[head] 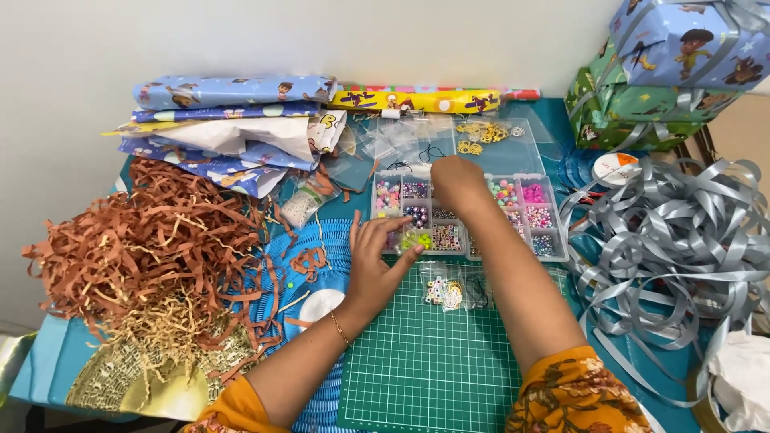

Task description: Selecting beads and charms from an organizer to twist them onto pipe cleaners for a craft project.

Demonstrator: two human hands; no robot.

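Observation:
A clear compartment box (539, 234) full of coloured beads lies at the middle of the table. My right hand (455, 181) reaches over its upper compartments, fingers curled down; whether it pinches a bead is hidden. At the box's lower left corner, my left hand (375, 258) rests with fingers spread, touching the edge near some green beads. Between my forearms, a small clear bag of beads (446, 292) lies on the green cutting mat (425, 369).
Brown shredded paper (136, 256) is heaped at the left. Rolled and folded wrapping paper (233, 120) lies at the back, wrapped gift boxes (666, 72) at the back right. Silver ribbon (682, 240) tangles on the right beside a tape roll (616, 167). Clear bags (481, 136) lie behind the box.

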